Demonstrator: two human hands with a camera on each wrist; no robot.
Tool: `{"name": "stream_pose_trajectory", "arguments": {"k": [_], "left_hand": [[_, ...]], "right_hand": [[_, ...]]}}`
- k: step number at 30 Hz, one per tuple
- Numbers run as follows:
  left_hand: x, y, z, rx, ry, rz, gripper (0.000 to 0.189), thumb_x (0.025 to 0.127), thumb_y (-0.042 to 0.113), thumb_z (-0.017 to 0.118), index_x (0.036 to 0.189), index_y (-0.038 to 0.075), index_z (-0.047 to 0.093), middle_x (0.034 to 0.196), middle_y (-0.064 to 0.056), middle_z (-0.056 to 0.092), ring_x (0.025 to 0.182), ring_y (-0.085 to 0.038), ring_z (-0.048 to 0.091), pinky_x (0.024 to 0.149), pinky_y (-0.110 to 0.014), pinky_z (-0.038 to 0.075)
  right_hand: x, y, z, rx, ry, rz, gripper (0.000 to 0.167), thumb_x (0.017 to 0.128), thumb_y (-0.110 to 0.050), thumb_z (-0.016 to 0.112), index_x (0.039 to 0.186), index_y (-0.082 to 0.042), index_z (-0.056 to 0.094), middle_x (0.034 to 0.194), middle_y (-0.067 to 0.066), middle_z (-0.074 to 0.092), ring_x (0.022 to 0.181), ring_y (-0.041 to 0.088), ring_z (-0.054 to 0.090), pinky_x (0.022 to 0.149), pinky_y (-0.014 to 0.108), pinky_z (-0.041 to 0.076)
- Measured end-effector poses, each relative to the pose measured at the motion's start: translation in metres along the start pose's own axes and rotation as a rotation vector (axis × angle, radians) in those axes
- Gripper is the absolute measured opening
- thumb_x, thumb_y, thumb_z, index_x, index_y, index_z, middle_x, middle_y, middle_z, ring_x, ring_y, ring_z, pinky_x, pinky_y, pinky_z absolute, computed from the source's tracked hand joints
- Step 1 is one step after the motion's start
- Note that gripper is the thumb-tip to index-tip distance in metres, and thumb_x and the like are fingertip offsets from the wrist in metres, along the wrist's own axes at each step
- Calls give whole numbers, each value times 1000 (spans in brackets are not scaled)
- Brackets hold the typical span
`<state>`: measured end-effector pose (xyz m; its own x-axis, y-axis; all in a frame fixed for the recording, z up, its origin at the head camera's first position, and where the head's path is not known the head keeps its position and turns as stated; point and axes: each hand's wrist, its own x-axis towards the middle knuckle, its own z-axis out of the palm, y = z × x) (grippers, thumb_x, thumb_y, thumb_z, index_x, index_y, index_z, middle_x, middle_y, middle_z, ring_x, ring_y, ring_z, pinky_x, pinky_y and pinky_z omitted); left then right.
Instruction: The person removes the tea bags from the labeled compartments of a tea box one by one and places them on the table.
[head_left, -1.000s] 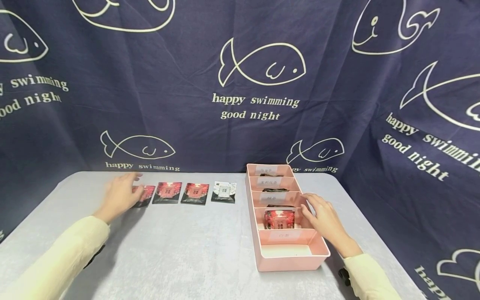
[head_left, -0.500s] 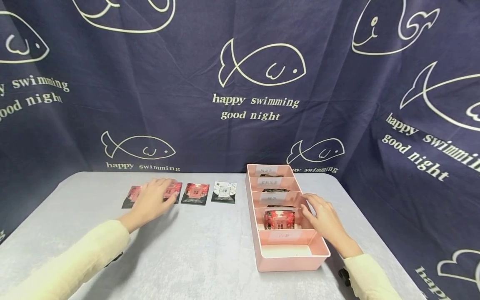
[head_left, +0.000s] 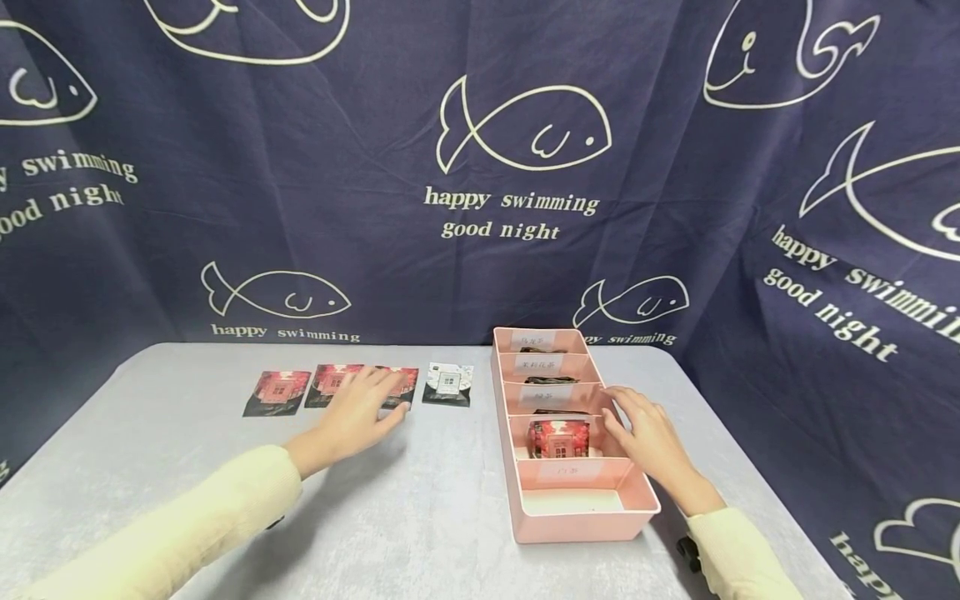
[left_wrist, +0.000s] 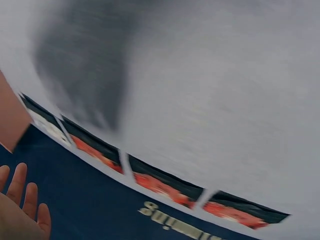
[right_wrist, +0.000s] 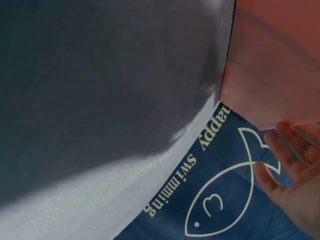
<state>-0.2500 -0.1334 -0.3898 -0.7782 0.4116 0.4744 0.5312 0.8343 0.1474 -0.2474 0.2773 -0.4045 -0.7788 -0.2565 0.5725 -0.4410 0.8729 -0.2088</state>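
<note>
My left hand (head_left: 352,417) hovers with relaxed fingers over the row of tea sachets, holding nothing. It partly covers the third red-and-black sachet (head_left: 408,382) and overlaps the second red sachet (head_left: 327,381). Farther left lies another red sachet (head_left: 277,392), and a white-and-black sachet (head_left: 448,382) lies to the right of the hand. In the left wrist view the fingers (left_wrist: 29,197) are spread and bare. My right hand (head_left: 652,429) rests its fingertips on the right rim of the pink divided box (head_left: 585,527); in the right wrist view those fingers (right_wrist: 287,155) are lightly bent.
The box has several labelled compartments; a red sachet (head_left: 559,440) stands in the second from the front, with dark sachets (head_left: 551,381) behind. The front compartment shows its bare floor. A navy curtain (head_left: 390,183) with fish drawings closes off the table's back and right side.
My left hand has moved right along the row, from the leftmost red sachet past the second to the third. The sachets have stayed in place, and my right hand has not moved.
</note>
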Motion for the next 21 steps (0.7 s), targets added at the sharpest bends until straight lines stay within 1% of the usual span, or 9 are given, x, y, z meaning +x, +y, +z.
{"name": "stream_pose_trajectory", "arguments": {"k": [3,6,11,17,20,21], "left_hand": [[5,13,2,-6,5,40,36,84,33,59,114,14,58,112,-4,62,106,-26,52,92,-50,36],[9,26,3,-21,-11,75,33,84,33,58,112,15,59,112,-4,63,106,-25,52,93,-49,36],[15,47,3,-36,-38,113,33,86,35,56,113,16,58,109,-2,62,105,-23,53,93,-45,36],[22,73,7,-83,-27,173,29,86,35,56,110,20,58,105,5,62,101,-16,51,86,-37,37],[26,85,8,-94,-22,199,28,86,35,56,109,20,59,105,6,62,100,-14,51,86,-35,37],[28,89,8,-90,-30,202,29,86,35,55,110,19,59,105,6,62,101,-14,50,86,-34,37]], "right_hand": [[0,-1,0,1,0,-1,29,84,-14,58,109,1,60,108,18,62,104,35,56,80,51,41],[1,-1,-1,0,1,-5,29,83,-13,58,109,1,60,108,18,62,103,35,56,80,50,41],[2,-2,-1,0,0,-9,29,83,-13,59,109,1,60,107,17,62,103,35,57,79,50,41],[1,-3,-2,-3,-8,0,30,83,-14,59,109,1,60,108,18,62,103,35,56,80,51,41],[1,-3,-2,-8,-15,5,30,83,-15,59,109,2,60,108,18,62,104,35,56,81,51,40],[1,-4,-2,-7,-18,6,30,83,-15,60,109,2,60,108,18,62,104,35,56,81,51,40]]}}
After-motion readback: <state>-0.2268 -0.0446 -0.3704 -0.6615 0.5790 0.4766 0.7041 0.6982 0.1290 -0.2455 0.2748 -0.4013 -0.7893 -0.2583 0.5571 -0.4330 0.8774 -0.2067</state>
